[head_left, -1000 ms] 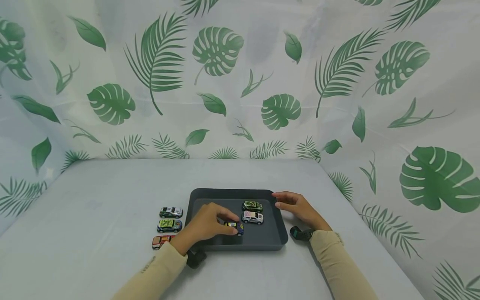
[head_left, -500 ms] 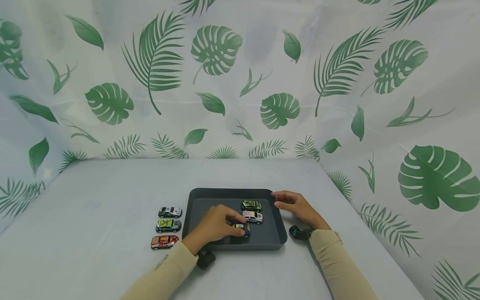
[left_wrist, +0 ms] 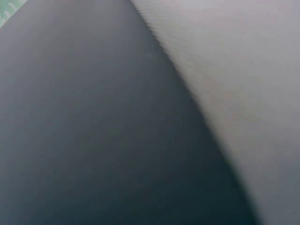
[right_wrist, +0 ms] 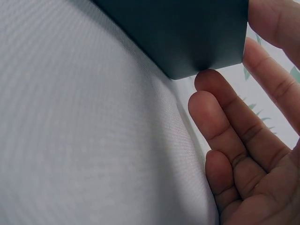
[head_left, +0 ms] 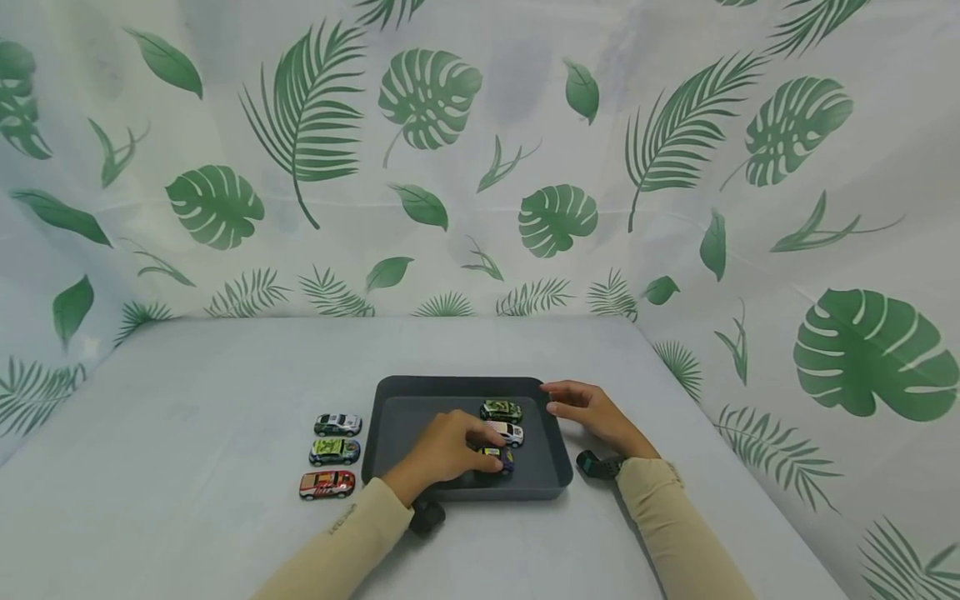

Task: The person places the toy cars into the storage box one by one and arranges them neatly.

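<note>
Car (head_left: 508, 460), purple, pinched by left hand (head_left: 448, 448), inside grey tray (head_left: 403, 417), white car (head_left: 512, 434) just beyond, right hand (head_left: 597, 413) loosely outstretched, touching tray's right side

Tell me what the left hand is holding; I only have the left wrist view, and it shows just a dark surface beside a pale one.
Observer: In the head view, the left hand pinches a purple car inside the gray tray.

Operator: Now report any cars outside the tray.

Observer: Three stand in a column on the cloth to the left of it: a white-and-green car farthest, then a yellow-green car, then a red car nearest.

Operator: Locate the right hand for me.

Observer: It is at the tray's far right corner, holding no car.
</note>
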{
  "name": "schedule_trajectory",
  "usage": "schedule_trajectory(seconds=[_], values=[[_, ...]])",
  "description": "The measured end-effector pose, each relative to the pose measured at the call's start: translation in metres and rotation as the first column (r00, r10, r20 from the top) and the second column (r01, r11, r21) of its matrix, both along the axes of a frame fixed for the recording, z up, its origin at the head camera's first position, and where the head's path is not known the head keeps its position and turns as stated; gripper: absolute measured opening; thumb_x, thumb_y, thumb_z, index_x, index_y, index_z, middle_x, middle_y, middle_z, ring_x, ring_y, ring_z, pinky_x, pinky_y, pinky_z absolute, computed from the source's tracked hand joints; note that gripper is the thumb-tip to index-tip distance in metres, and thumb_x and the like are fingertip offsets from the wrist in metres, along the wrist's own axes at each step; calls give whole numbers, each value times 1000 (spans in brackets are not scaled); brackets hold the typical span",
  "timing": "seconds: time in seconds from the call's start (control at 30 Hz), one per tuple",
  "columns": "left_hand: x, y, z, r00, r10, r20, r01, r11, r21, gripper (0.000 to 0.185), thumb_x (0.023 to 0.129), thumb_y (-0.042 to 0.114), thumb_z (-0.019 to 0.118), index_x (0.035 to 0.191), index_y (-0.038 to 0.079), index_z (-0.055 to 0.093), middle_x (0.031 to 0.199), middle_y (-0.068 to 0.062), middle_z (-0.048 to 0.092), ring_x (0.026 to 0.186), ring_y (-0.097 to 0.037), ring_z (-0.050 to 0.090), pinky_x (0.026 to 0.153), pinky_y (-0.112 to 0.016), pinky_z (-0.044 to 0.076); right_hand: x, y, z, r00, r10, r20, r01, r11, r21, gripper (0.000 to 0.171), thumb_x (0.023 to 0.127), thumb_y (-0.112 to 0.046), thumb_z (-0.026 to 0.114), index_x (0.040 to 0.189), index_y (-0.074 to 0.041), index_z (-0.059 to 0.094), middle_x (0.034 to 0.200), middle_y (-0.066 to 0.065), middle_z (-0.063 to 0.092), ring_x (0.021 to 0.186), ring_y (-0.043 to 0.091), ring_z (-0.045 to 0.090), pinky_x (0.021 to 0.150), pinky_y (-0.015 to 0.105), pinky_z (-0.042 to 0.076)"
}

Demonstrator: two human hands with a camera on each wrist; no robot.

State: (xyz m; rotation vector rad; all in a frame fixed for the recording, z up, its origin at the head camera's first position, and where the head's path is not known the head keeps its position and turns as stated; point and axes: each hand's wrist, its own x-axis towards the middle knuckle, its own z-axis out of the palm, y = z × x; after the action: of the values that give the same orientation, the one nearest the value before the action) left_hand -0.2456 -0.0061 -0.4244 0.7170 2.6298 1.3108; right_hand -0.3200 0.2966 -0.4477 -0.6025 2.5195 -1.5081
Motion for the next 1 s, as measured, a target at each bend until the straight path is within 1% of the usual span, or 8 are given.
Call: schedule_trajectory(seconds=[0.1,0.23,0.4,0.5,0.63,0.73,0.83,1.0], values=[[0,5,1,1000,-4,-2,4,1000,-8,22,87,18,94,108,16,87,113,0,82,110,-23,75,98,-48,59,0,0,1,1000,-4,3,4,1000,-5,46,107,-16,70,147,5,62,146,25,64,132,35,64,115,55,46],[-1,10,1,1000,-9,9,9,1000,-15,23,86,18,94,108,16,87,114,0,82,109,-22,76,96,-45,60,0,1,1,1000,-13,5,13,1000,0,47,106,-19,72,146,3,63,144,21,67,129,27,66,114,51,48],[-2,14,1,999,-25,26,25,1000,-8,25,86,16,94,110,15,87,117,-2,81,107,-23,77,94,-44,61,-1,1,0,1000,-4,-11,4,1000,0,47,106,-21,72,145,4,64,142,19,69,126,23,68,112,49,50],[-3,16,1,999,-26,31,26,1000,-8,25,86,15,94,110,14,87,115,-2,81,107,-23,77,94,-45,61,-1,1,0,1000,-1,-3,1,1000,-10,46,106,-19,72,145,4,64,142,20,68,128,26,67,114,52,47],[-3,17,0,999,-27,37,27,1000,-11,25,86,14,94,109,14,87,111,-2,82,106,-23,77,94,-45,61,-1,0,-1,1000,-2,2,2,1000,-13,45,106,-15,70,146,5,63,144,23,66,132,34,64,117,59,44],[-3,17,0,999,-28,41,28,1000,-9,25,85,14,95,109,13,86,108,-2,82,105,-23,77,93,-44,62,-1,0,0,1000,-3,7,4,1000,-15,45,106,-14,70,146,5,62,146,25,65,134,39,62,118,63,42],[-2,18,0,999,-28,40,28,1000,-11,26,84,13,95,109,12,86,107,-1,82,104,-22,78,92,-43,62,-1,1,0,1000,2,9,-2,1000,-22,46,106,-13,70,146,6,62,146,26,64,135,42,61,118,64,40],[-2,18,0,999,-25,32,26,1000,-18,28,83,12,96,108,13,86,107,-1,83,104,-21,78,92,-42,62,-2,1,-1,1000,9,8,-8,1000,-29,46,106,-13,70,147,6,61,147,25,63,136,42,61,119,64,40]])
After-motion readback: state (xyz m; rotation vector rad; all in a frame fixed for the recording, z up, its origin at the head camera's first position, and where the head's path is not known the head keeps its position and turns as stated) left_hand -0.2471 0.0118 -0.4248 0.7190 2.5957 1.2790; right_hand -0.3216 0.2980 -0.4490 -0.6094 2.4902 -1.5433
